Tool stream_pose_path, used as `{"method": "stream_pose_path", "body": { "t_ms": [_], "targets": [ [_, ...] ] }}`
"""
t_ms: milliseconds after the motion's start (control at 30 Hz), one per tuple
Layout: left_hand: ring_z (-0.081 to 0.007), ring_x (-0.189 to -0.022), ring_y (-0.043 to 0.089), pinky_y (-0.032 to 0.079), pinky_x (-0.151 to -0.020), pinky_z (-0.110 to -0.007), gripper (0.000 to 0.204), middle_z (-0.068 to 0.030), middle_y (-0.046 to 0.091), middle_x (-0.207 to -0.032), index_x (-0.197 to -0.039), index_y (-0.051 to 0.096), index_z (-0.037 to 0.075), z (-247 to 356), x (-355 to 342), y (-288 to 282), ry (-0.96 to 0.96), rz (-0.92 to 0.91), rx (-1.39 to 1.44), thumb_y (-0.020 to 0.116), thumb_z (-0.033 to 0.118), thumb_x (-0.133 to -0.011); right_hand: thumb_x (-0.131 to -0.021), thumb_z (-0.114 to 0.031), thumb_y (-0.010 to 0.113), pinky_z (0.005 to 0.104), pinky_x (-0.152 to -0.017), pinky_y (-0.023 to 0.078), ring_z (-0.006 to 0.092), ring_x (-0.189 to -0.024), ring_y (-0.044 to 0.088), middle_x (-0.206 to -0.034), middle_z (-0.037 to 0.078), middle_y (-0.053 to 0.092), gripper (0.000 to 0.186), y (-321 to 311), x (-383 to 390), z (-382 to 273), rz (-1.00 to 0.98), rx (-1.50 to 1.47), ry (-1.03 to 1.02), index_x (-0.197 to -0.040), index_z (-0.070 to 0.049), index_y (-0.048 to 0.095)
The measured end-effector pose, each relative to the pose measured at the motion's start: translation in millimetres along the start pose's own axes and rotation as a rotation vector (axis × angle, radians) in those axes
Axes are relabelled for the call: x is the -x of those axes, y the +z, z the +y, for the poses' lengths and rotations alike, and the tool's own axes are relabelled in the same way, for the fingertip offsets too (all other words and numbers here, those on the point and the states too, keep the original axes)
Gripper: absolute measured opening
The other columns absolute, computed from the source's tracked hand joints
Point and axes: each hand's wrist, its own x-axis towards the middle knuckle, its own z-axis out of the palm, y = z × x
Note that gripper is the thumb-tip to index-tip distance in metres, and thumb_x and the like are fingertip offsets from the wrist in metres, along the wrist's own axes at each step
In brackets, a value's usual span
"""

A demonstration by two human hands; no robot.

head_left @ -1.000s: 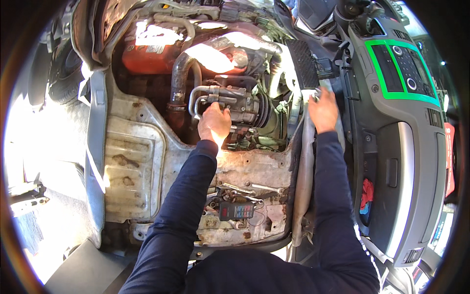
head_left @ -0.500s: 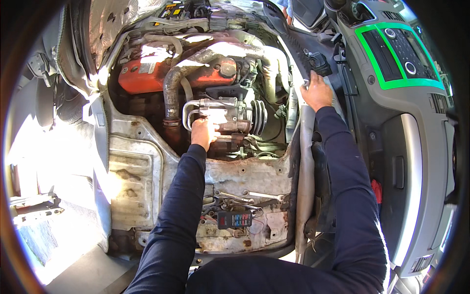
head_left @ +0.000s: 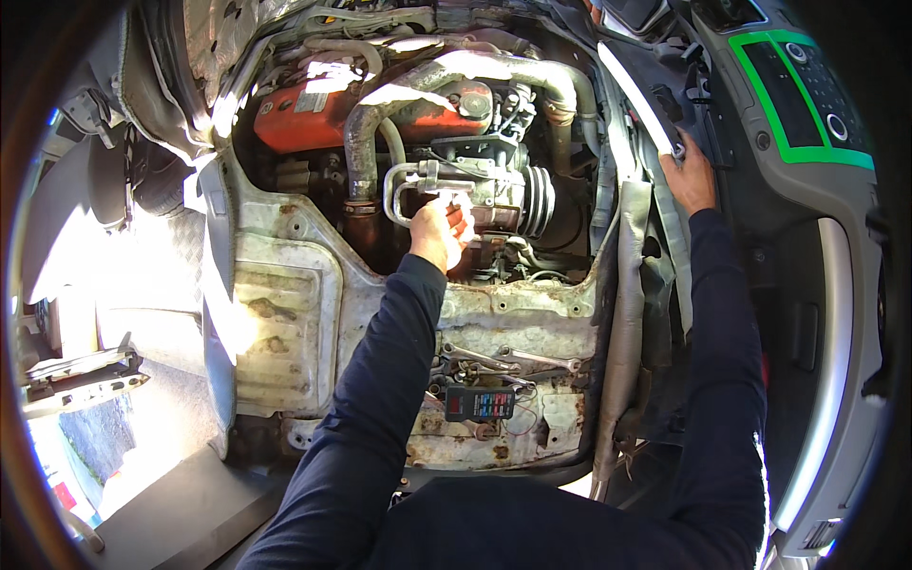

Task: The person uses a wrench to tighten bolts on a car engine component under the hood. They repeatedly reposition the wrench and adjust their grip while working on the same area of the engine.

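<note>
My left hand is at the near left side of a metal compressor with a grooved pulley. Its fingers are curled in bright sun, and whatever they hold is hidden. A bent metal pipe stands just beyond that hand. Out to the right, my right hand is closed at the end of a bright, sunlit strip beside the engine opening. A small shiny piece shows by its fingertips; I cannot tell what it is.
A red engine cover and a large curved pipe lie beyond the compressor. On the near metal ledge rest several wrenches and a small black device with a coloured panel. The dashboard, with green tape, runs along the right.
The view has shifted, so the engine sits farther right and higher. My right hand has moved right, away from the opening, and the bright strip now shows. My left hand stays by the compressor.
</note>
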Motion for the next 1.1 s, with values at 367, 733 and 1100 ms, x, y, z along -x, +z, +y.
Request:
{"method": "stream_pose_path", "body": {
  "t_ms": [367,733,1100],
  "targets": [
    [-0.0209,-0.061,0.057,0.044,-0.049,-0.035,0.019,-0.0018,0.062,-0.083,-0.095,0.058,0.021,-76,-195,-95,0.362,-0.135,-0.061,0.059,0.036,-0.106,-0.088,-0.034,0.074,0.0486,-0.112,0.051,0.0435,-0.134,0.062,-0.153,0.023,0.059,0.077,15,28,-34,0.126,0.141,-0.010,-0.156,-0.008,0.051],
    [-0.0162,-0.048,0.047,0.036,-0.043,-0.035,0.037,0.0013,0.051,-0.066,-0.083,0.054,0.019,-24,-70,-16,-0.111,0.079,0.333,0.046,0.044,-0.108,-0.093,-0.028,0.078,0.0438,-0.098,0.056,0.0337,-0.110,0.073,-0.121,0.020,0.074,0.050,11,151,-151,0.238,-0.320,0.286,-0.133,0.002,0.069],
    [-0.0191,-0.046,0.045,0.035,-0.043,-0.036,0.037,0.0017,0.052,-0.063,-0.076,0.051,0.019,-30,-37,11,0.071,0.129,0.249,0.046,0.042,-0.104,-0.079,-0.016,0.074,0.0463,-0.088,0.048,0.0306,-0.101,0.062,-0.103,0.006,0.062,0.032,118,279,-198,0.036,-0.079,-0.171,-0.111,-0.010,0.069]
  ]
}}
